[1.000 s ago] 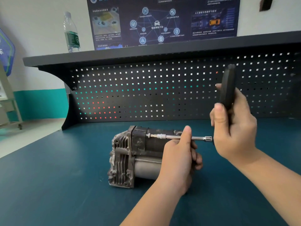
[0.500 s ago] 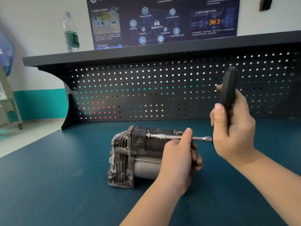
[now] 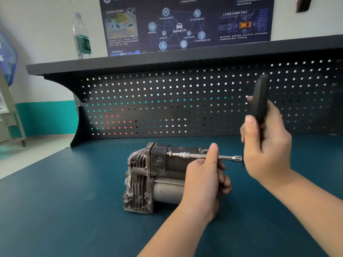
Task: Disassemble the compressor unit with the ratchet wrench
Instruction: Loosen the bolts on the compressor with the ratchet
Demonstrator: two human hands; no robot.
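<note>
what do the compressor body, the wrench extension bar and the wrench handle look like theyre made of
Compressor unit: looks like cast metal, probably aluminium; dull grey, ribbed fins, grimy patches.
Extension bar: bright, mirror-like shine, likely chromed steel.
Ratchet wrench handle: matte black, no shine, seemingly rubber or plastic; the blur leaves it open.
The right hand grips the handle; the left hand steadies the bar.

We count one compressor unit (image 3: 157, 175), one ratchet wrench (image 3: 259, 101) with one extension bar (image 3: 196, 155), two hands, left hand (image 3: 204, 175), right hand (image 3: 267, 145), one water bottle (image 3: 81, 38), one wall poster (image 3: 187, 23), one pegboard (image 3: 167, 101)
</note>
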